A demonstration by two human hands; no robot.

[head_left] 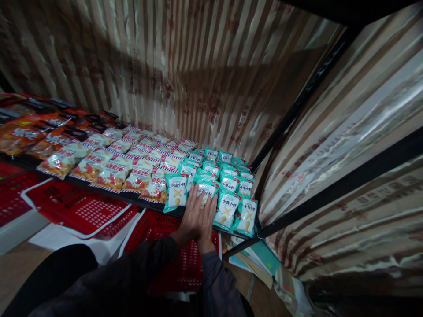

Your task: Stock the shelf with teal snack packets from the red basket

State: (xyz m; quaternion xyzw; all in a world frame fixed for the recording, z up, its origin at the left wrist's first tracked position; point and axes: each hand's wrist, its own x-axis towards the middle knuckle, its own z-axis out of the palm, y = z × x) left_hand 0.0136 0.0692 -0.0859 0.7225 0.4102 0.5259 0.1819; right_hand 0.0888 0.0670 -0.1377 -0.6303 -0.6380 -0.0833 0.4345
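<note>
My left hand (191, 215) and my right hand (207, 218) lie side by side, touching, at the front edge of the shelf. Their fingers are stretched out flat against one teal-and-white snack bag (209, 187), whose lower part they cover. To its left a matching snack bag (177, 193) leans at the front of the row. On the right, two more bags, a snack bag (226, 208) and a corner snack bag (246, 215), stand at the edge. Several like them fill rows behind. Neither hand is closed around a bag.
White-and-red snack bags (114, 169) fill the shelf's middle, with orange snack bags (24, 135) at far left. Below are red baskets (79, 204) and papers (257, 257). A black shelf post (304, 92) and striped curtain (185, 66) bound the right and back.
</note>
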